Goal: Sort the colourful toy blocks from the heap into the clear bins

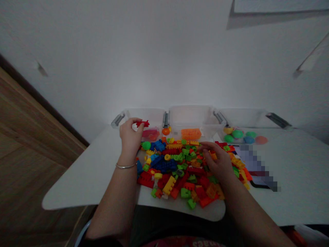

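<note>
My left hand [130, 132] is raised above the left clear bin, pinching a small red toy brick [143, 123] with a knobbly outline between thumb and fingers. Red pieces [151, 133] show through that bin's front. Over the right part of a heaped pile of toy building bricks hovers my right hand [217, 159], fingers loosely bent and apart, with no piece visible in it. Its fingertips are close to yellow and green bricks; whether they touch any is unclear. Within the pile are a dark blue brick [164, 165], a yellow brick [169, 185] and a green brick [185, 193].
Three clear bins with grey latches stand against the wall. The middle bin [191, 115] has orange bricks [191, 133] in it; the right one holds green, blue and orange rounded pieces [248, 139]. A tablet-like device [253, 164], partly pixelated, lies right of the pile on the white table [87, 171].
</note>
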`<action>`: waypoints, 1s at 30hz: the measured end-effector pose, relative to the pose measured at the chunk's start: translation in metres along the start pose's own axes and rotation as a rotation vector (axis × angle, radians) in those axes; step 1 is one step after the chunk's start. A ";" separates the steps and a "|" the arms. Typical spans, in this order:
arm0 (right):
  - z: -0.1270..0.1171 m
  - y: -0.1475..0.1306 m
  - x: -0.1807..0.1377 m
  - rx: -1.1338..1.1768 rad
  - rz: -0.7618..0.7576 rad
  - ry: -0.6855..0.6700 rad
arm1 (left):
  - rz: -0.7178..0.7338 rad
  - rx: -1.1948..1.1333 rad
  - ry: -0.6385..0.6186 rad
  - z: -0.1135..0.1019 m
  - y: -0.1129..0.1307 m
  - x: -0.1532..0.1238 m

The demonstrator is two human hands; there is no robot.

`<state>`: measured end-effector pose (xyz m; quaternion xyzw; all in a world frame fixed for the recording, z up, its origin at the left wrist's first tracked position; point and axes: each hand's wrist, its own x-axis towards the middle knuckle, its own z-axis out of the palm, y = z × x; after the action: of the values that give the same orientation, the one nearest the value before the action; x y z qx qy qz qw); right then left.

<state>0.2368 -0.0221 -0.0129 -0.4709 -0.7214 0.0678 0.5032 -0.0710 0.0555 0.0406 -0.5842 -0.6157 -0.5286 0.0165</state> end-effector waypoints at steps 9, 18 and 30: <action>0.000 0.000 0.000 -0.027 -0.093 -0.029 | -0.006 0.224 -0.137 0.004 0.007 -0.003; 0.002 -0.001 0.001 0.014 -0.075 -0.036 | 0.014 0.313 -0.241 0.008 0.013 -0.008; 0.002 0.001 0.000 -0.011 -0.143 -0.017 | 0.250 0.068 -0.394 -0.030 0.025 -0.025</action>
<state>0.2358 -0.0214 -0.0144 -0.4204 -0.7578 0.0318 0.4979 -0.0625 0.0116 0.0537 -0.7469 -0.5475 -0.3770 -0.0189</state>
